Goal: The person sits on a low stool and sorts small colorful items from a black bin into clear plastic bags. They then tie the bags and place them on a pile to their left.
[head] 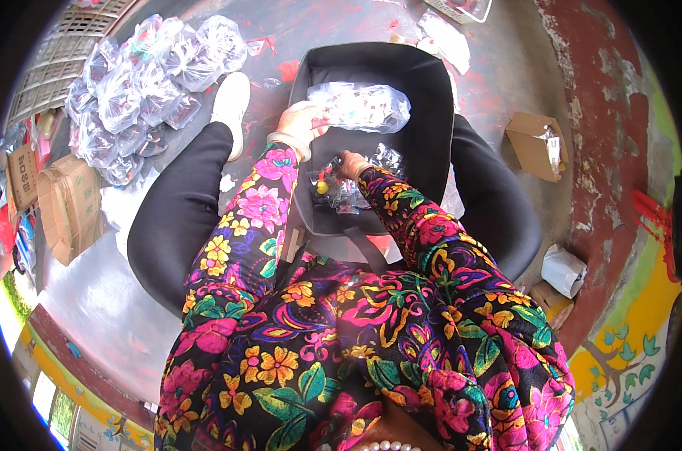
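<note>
Between my knees stands a black fabric bin (425, 152) with raised walls. My left hand (300, 123) grips the left end of a clear plastic bag (369, 107) filled with small packed items, lying in the bin's far half. Nearer to me, my right hand (352, 164) reaches down into a loose pile of small clear packets (341, 194). The packets hold dark pieces, and one shows a yellow piece. The right fingertips are partly hidden among the packets, so whether they pinch one is unclear.
A heap of filled, tied plastic bags (143, 84) lies on the floor at left, beside a white plastic crate (53, 62) and a cardboard box (70, 208). At right are an open carton (535, 144) and a white bag (564, 270) along the red-painted wall base.
</note>
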